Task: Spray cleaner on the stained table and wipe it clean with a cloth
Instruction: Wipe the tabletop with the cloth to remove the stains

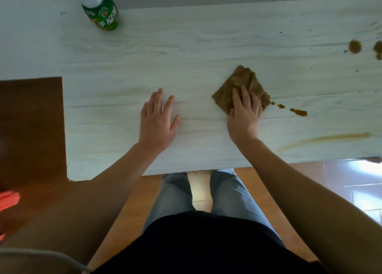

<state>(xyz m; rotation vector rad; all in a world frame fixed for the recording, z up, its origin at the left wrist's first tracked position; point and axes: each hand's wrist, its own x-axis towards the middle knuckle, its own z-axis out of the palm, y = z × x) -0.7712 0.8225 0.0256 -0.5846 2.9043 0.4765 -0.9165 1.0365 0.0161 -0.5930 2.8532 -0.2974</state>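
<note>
Plainly this is the wiping stage. The right hand (pixel 245 112) lies flat on the brown, folded, fuzzy cloth (pixel 244 81), fingers straight and pressing down rather than gripping. A flat palm likely spreads pressure over the whole pad.

The cloth sits on the pale, whitewashed wood-grain table (pixel 206 46), about midway between its near and far edges and right of centre. It is roughly square, so it has no strong long axis. It is turned like a diamond, with one corner pointing to the far edge and another toward the trail of brown drips (pixel 298 112) just beside it on the right.

The left hand (pixel 158 118) rests open and empty on bare table nearer the near edge, probably as a brace.

The green-and-white plastic cleaner bottle (pixel 100 9) stands at the far left corner, well clear of the sweep. Dark blots (pixel 355 46) near the right end and a long smear (pixel 330 138) along the near edge have yet to be cleaned.
</note>
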